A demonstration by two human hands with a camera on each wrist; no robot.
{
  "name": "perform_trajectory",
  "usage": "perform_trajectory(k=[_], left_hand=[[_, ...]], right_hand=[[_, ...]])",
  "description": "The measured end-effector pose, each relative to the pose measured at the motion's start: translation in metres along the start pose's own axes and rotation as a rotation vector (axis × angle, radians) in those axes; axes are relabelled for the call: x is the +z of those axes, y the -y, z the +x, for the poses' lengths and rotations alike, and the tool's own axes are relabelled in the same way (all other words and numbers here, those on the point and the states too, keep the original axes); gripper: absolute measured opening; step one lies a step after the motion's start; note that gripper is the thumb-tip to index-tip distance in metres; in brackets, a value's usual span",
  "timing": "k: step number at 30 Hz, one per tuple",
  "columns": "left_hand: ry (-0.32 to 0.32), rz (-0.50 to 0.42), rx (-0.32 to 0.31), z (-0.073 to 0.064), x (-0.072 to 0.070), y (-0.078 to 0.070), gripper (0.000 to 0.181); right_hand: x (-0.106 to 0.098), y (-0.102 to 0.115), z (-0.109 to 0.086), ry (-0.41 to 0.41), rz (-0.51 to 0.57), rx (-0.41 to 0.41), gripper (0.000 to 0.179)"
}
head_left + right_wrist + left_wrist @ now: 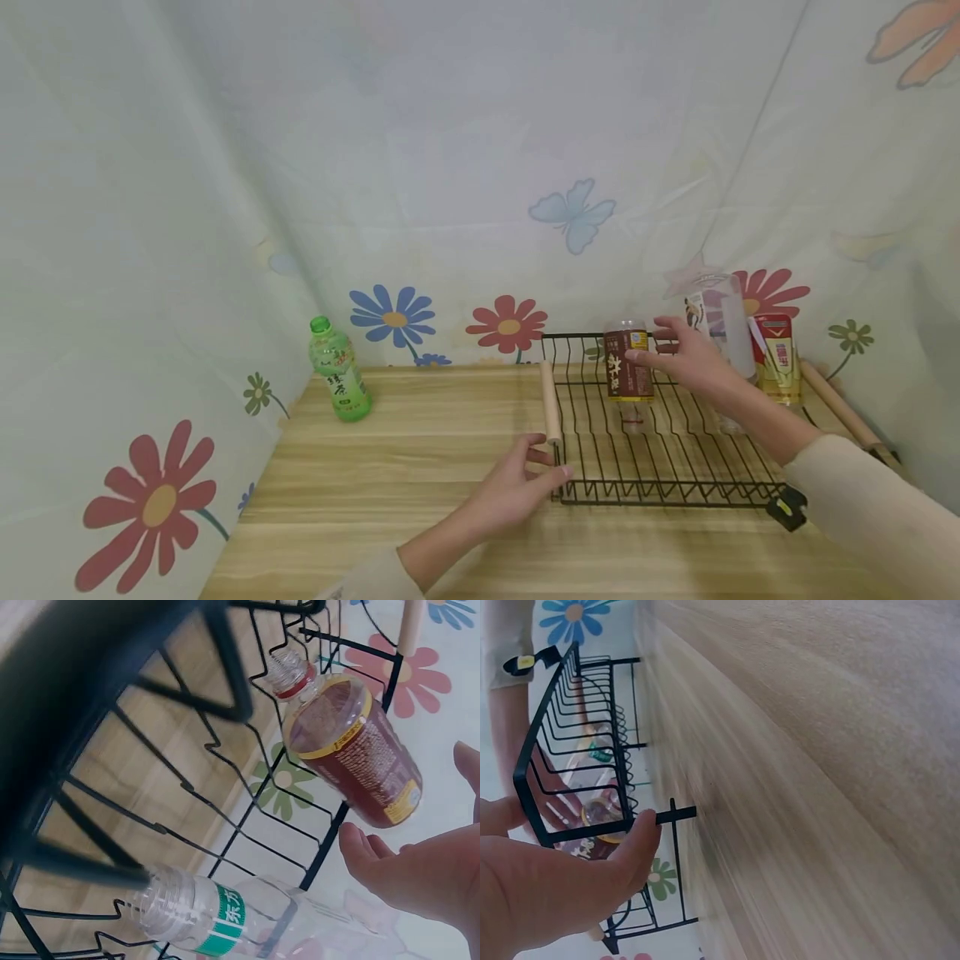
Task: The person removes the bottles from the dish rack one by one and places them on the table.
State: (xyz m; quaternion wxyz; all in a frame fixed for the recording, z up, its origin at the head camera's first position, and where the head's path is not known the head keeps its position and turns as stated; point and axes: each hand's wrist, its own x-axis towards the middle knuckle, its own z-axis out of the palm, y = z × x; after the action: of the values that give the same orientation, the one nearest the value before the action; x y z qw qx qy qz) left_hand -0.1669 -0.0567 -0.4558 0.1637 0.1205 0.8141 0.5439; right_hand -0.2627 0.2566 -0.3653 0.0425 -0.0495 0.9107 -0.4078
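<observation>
A black wire dish rack (678, 493) with wooden side handles stands on the table. My left hand (517, 487) grips its near left corner, thumb along the front and fingers at the side; the left wrist view shows this hand (570, 892) close up. Neck down in the rack stands a clear plastic bottle with a brown label (628, 367). My right hand (693, 358) is beside it, fingers loosely spread; in the right wrist view a gap separates the hand (427, 862) from the brown-labelled bottle (367, 761). Behind the right hand, a clear bottle (738, 333) with a green neck band also stands neck down.
A red and yellow labelled container (776, 358) is at the rack's right end. Far left on the wooden table (360, 492) stands a green tea bottle (341, 371), capped and upright. A flower-printed curtain (465, 208) hangs behind. A black clip-like piece (787, 508) is at the rack's front right corner.
</observation>
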Motion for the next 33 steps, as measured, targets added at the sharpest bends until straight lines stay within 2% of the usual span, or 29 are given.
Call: perform_trajectory(k=[4, 10, 16, 21, 26, 33], left_hand=[[0.017, -0.021, -0.008, 0.001, 0.001, 0.001, 0.084], [0.026, -0.086, 0.014, 0.002, 0.003, 0.002, 0.081], [0.051, -0.133, 0.028, 0.004, 0.002, 0.004, 0.082], [0.077, -0.171, 0.032, 0.005, 0.002, 0.005, 0.077], [0.080, -0.168, 0.038, 0.004, 0.002, 0.006, 0.075], [0.083, -0.172, 0.053, 0.005, 0.004, 0.006, 0.070]], right_hand=[[0.002, -0.004, 0.005, 0.021, -0.022, 0.026, 0.106], [0.005, -0.005, 0.007, 0.064, -0.006, 0.032, 0.104], [0.008, -0.006, 0.006, 0.094, -0.035, 0.060, 0.100], [0.014, -0.008, 0.006, 0.093, -0.027, 0.074, 0.098], [0.021, -0.014, 0.009, 0.095, -0.004, 0.066, 0.094], [0.027, -0.027, 0.010, 0.075, -0.033, 0.084, 0.090]])
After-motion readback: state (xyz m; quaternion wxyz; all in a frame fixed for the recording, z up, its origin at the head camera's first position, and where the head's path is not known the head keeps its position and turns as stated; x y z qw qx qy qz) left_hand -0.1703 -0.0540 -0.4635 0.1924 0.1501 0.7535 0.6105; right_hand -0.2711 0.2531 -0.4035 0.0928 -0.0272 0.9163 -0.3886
